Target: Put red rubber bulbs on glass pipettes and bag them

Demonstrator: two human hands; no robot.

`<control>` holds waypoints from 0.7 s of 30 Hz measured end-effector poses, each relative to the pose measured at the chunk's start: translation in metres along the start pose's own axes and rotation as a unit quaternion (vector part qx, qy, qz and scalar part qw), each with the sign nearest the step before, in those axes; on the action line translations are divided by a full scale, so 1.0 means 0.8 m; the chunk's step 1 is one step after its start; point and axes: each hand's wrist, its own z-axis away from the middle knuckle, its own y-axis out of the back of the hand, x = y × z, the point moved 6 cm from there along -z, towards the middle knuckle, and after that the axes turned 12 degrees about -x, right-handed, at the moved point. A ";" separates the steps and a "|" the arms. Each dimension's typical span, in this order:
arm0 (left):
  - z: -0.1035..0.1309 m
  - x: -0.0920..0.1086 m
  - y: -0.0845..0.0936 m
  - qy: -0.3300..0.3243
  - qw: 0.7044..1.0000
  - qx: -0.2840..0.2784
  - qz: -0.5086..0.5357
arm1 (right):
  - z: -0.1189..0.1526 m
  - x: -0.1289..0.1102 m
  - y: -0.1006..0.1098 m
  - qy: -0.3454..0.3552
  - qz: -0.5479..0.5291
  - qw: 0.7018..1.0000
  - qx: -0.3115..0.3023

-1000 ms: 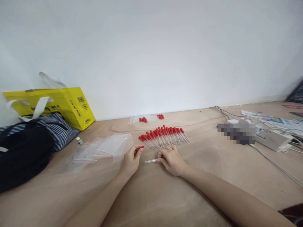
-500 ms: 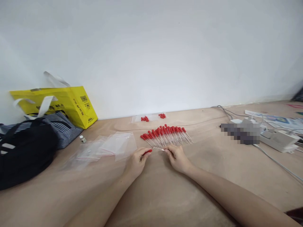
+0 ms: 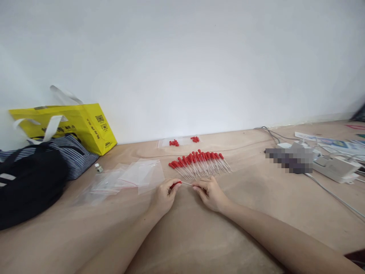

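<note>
My left hand (image 3: 167,194) is closed around a red rubber bulb (image 3: 176,184), whose end shows between thumb and fingers. My right hand (image 3: 210,193) pinches a thin clear glass tube (image 3: 186,183). The tube's left end meets the bulb; whether it sits inside the opening is too small to tell. Just beyond both hands lies a fanned row of droppers (image 3: 199,163) with red bulbs and clear tubes pointing toward me. Farther back, loose red bulbs (image 3: 174,143) and more red bulbs (image 3: 195,139) rest on a clear plastic bag (image 3: 164,142) near the wall.
Clear zip bags (image 3: 131,177) lie left of my hands, with a small bottle (image 3: 98,168) behind them. A yellow bag (image 3: 94,127), a striped bag (image 3: 78,154) and a black bag (image 3: 37,182) stand at left. A power strip (image 3: 333,167), cables and printed sheets (image 3: 327,140) are at right.
My right hand has moved a little left with the tube, closing the gap to the red bulb. My left hand has stayed nearly in place, still holding the bulb.
</note>
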 end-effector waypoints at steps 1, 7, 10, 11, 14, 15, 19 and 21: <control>0.001 0.000 -0.001 -0.002 1.000 -0.002 -0.002 | 0.000 -0.001 0.000 0.008 0.012 1.000 0.000; 0.005 0.004 -0.004 -0.023 0.999 -0.026 -0.012 | 0.002 -0.010 0.006 0.073 0.128 0.989 0.001; 0.006 0.012 -0.006 -0.054 0.997 -0.052 -0.021 | 0.003 -0.013 0.010 0.108 0.164 0.980 -0.002; 0.007 0.015 -0.007 -0.066 0.995 -0.064 -0.024 | 0.004 -0.014 0.011 0.119 0.176 0.977 -0.002; 0.009 0.024 -0.011 -0.093 0.991 -0.085 -0.039 | 0.008 -0.016 0.014 0.142 0.202 0.969 0.004; 0.010 0.026 -0.011 -0.099 0.990 -0.083 -0.047 | 0.009 -0.016 0.015 0.144 0.203 0.968 0.009; 0.013 0.034 -0.013 -0.116 0.986 -0.073 -0.091 | 0.011 -0.019 0.016 0.147 0.184 0.972 0.021; 0.013 0.036 -0.014 -0.118 0.985 -0.077 -0.104 | 0.010 -0.020 0.015 0.146 0.175 0.973 0.018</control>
